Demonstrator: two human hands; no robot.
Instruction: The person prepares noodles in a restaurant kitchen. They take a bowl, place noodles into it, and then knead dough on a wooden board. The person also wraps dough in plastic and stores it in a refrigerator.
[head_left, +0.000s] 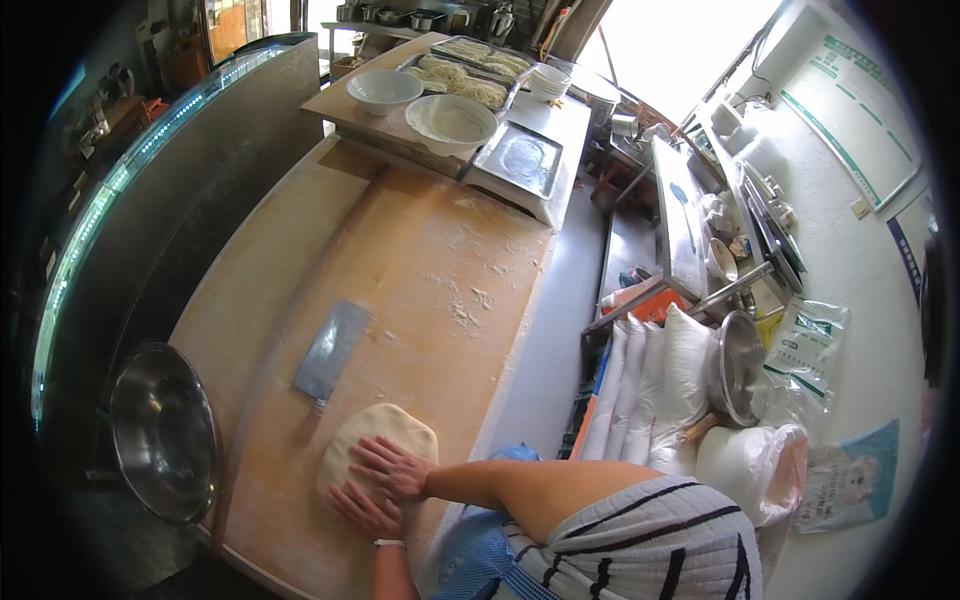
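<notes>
A round, flattened piece of pale dough (405, 431) lies on the floured wooden work board (420, 255). Both my hands press flat on top of it, side by side. My right hand (394, 469) rests nearer its middle, fingers spread. Lower down, my left hand (367, 511), with a band at the wrist, covers the dough's near edge, its fingers slightly apart. Just beyond the dough lies a dough cutter with a broad metal blade (332, 351), its handle pointing towards the dough. Loose flour (469, 304) is scattered farther along the board.
A steel basin (163, 435) stands by the board's left edge. At the far end are white bowls (451, 121), trays of noodles (457, 81), an empty metal tray (519, 159) and stacked bowls (549, 79). White sacks (686, 352) and a shelf (679, 217) stand on the right.
</notes>
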